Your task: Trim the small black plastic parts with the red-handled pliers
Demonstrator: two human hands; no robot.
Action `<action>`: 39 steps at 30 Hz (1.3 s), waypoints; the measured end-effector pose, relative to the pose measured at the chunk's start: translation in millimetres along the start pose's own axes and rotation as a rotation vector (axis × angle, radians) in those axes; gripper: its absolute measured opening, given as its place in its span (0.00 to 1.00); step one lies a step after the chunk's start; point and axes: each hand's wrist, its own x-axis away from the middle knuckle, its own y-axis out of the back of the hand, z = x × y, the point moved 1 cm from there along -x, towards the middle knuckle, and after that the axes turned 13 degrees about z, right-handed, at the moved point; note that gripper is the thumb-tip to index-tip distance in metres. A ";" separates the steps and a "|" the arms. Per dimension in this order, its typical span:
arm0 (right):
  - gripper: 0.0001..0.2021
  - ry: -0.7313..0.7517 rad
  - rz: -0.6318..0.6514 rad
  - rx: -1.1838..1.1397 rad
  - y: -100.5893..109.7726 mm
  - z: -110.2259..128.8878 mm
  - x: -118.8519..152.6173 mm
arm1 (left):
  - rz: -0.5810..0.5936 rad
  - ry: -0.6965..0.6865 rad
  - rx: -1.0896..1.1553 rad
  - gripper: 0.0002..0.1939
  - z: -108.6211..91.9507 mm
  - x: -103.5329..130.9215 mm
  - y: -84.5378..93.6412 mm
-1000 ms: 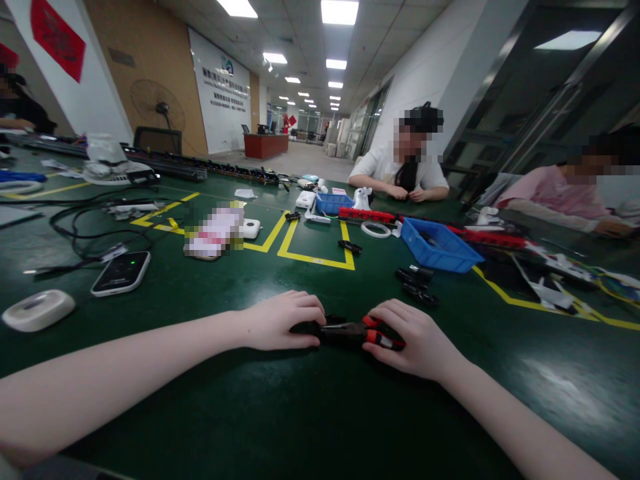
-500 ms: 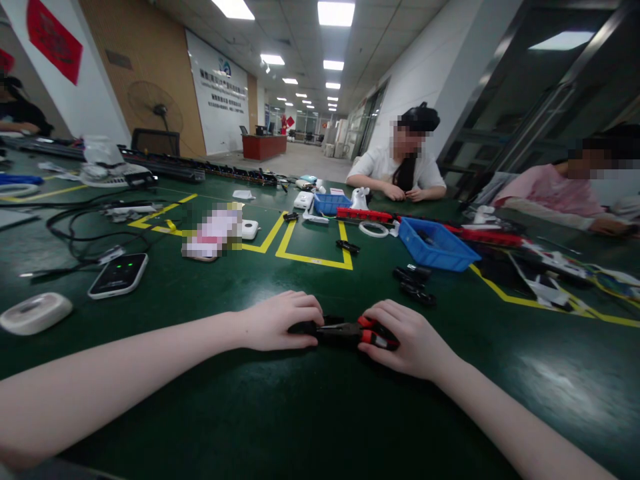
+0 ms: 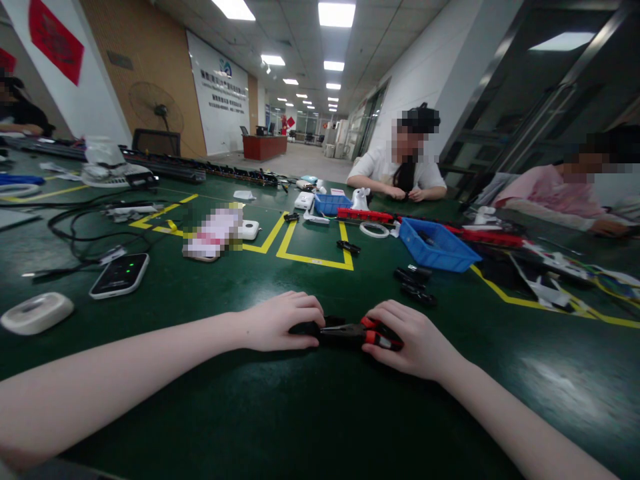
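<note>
Two bare hands at work on the green table [image 3: 300, 413], and one pair of pliers [image 3: 347, 333] between them! Count the rest: two blue trays [image 3: 437, 247], one large and near, one smaller beyond; one phone [image 3: 213, 235]; one handheld device [image 3: 120, 275] with two green lights; one white case [image 3: 37, 313] at the left edge. Three other people are in view, one [image 3: 400, 170] in white straight across, one [image 3: 555, 193] in pink to the right, one [image 3: 23, 110] in dark clothes far left.

Now the pliers: they lie low over the table, nose pointing left towards the left hand [image 3: 287, 323], red-and-black handles inside the right hand [image 3: 413, 337]. The right has its fingers curled around those handles, thumb below. The left pinches a black piece [image 3: 304, 329], fingers on top, thumb underneath, right by the plier tips; whether the tips bite on it, I cannot tell. Both forearms slant in from the lower corners, palms turned inward, hands facing each other at nearly the same level.
</note>
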 end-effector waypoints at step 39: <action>0.17 0.019 -0.076 0.076 -2.3 -4.5 1.8 | 0.011 0.006 -0.005 0.10 -0.6 -0.7 0.7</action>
